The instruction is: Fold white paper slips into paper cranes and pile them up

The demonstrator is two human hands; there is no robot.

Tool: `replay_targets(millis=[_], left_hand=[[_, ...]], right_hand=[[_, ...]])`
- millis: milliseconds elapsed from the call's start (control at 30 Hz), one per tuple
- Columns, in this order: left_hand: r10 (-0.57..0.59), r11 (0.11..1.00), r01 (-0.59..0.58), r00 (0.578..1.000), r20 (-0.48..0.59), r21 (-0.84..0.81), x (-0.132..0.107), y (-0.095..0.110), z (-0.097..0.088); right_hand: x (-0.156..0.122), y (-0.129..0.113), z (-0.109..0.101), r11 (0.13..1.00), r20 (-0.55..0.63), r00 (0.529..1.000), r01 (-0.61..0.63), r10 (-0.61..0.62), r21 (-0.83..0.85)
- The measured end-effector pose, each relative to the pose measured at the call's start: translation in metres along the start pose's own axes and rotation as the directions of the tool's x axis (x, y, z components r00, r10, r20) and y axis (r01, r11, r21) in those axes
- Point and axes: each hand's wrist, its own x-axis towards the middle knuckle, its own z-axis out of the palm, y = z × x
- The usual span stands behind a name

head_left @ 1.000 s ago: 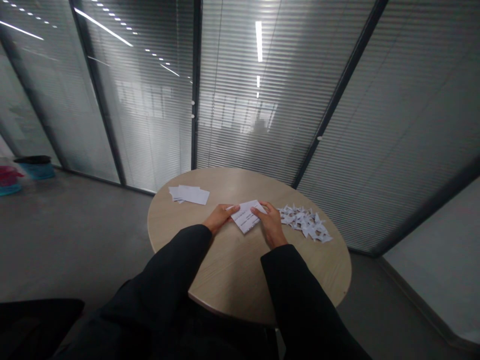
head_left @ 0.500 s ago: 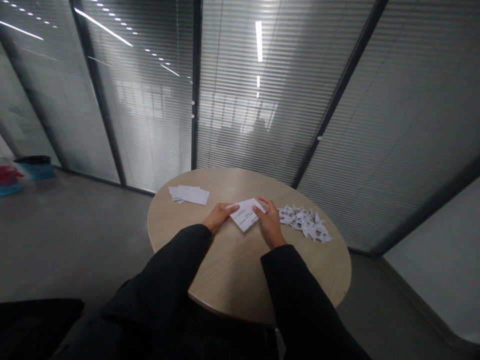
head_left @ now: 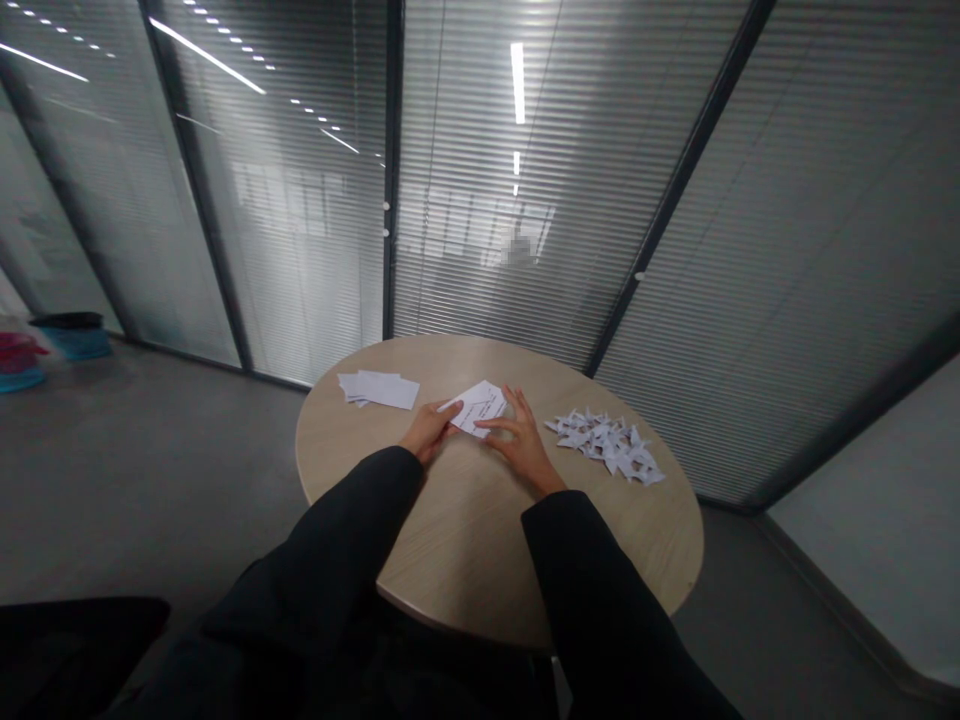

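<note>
A white folded sheet of paper [head_left: 478, 408] with lines of dark print is held up over the middle of the table. My left hand [head_left: 429, 430] pinches it at its left corner, thumb on top. My right hand [head_left: 525, 445] spans the paper's right side, thumb at the lower corner and fingertips by the right edge, fingers partly spread. Right of this hand lies a pile of small pointed folded paper pieces [head_left: 611, 447]. At the far left of the table rest several flat white paper slips [head_left: 386, 390], overlapping.
The round wooden table [head_left: 465, 560] stands close to a glass partition with blinds [head_left: 480, 280]. On the floor at the left are a blue bin with a dark liner [head_left: 75, 338] and another bin with a red liner [head_left: 19, 355]. A dark object [head_left: 75, 650] sits at the lower left.
The folded paper has turned and shifted slightly up and left between my hands. My right hand's grip has moved, its thumb now at the lower corner. The slips and pile stay put.
</note>
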Motion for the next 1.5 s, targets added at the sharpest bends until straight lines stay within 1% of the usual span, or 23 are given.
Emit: replay_targets(millis=[67,167,267,367,467,533,600,700,767,867,967,1067,1200,1333,1500], left_hand=[[-0.016,1.000,0.016,1.000,0.021,0.015,-0.001,0.000,0.000],[-0.019,0.999,0.018,0.999,0.039,0.036,0.000,-0.001,-0.001],[-0.005,0.998,0.000,0.998,0.070,0.066,0.002,-0.002,-0.001],[0.008,0.996,-0.020,0.991,0.135,0.084,0.000,-0.002,0.001],[-0.012,0.995,-0.007,0.984,0.177,0.104,-0.004,-0.001,0.004],[-0.033,0.993,0.011,0.983,0.183,0.118,-0.007,0.000,0.006],[-0.052,0.991,0.028,0.980,0.190,0.129,-0.009,0.001,0.008],[-0.075,0.988,0.045,0.977,0.200,0.148,-0.009,0.001,0.008],[-0.087,0.986,0.055,0.975,0.203,0.159,-0.009,0.000,0.009],[-0.087,0.983,0.049,0.973,0.213,0.179,-0.009,-0.001,0.009],[-0.083,0.975,0.029,0.967,0.240,0.221,-0.011,-0.001,0.011],[-0.081,0.959,0.009,0.966,0.244,0.282,-0.012,-0.002,0.012],[-0.060,0.947,-0.006,0.979,0.196,0.323,-0.013,-0.003,0.012],[-0.052,0.935,-0.015,0.982,0.179,0.354,-0.011,-0.002,0.011],[-0.039,0.919,-0.029,0.986,0.164,0.394,-0.009,-0.001,0.010]], right_hand=[[0.001,0.001,0.001,0.998,-0.030,0.999,-0.037,0.038,0.043],[0.001,0.002,0.001,0.985,-0.079,0.988,-0.125,0.135,0.118],[0.002,0.000,0.000,0.959,-0.111,0.965,-0.213,0.236,0.189],[0.002,-0.002,-0.001,0.929,-0.135,0.937,-0.284,0.321,0.238],[0.002,-0.004,0.000,0.903,-0.172,0.914,-0.305,0.366,0.301],[0.002,-0.006,0.000,0.879,-0.167,0.902,-0.322,0.398,0.353],[0.002,-0.006,0.000,0.845,-0.140,0.881,-0.373,0.452,0.382],[0.001,-0.007,0.000,0.815,-0.130,0.843,-0.449,0.522,0.366],[0.002,-0.007,0.000,0.822,-0.157,0.838,-0.447,0.523,0.354],[0.002,-0.007,0.000,0.844,-0.194,0.849,-0.410,0.492,0.346],[0.003,-0.008,0.001,0.857,-0.202,0.859,-0.389,0.470,0.338],[0.003,-0.008,0.002,0.840,-0.175,0.867,-0.372,0.466,0.396],[0.004,-0.009,0.003,0.797,-0.143,0.859,-0.377,0.492,0.472],[0.004,-0.012,0.002,0.765,-0.116,0.850,-0.394,0.515,0.510],[0.004,-0.014,0.000,0.761,-0.095,0.851,-0.406,0.517,0.505]])
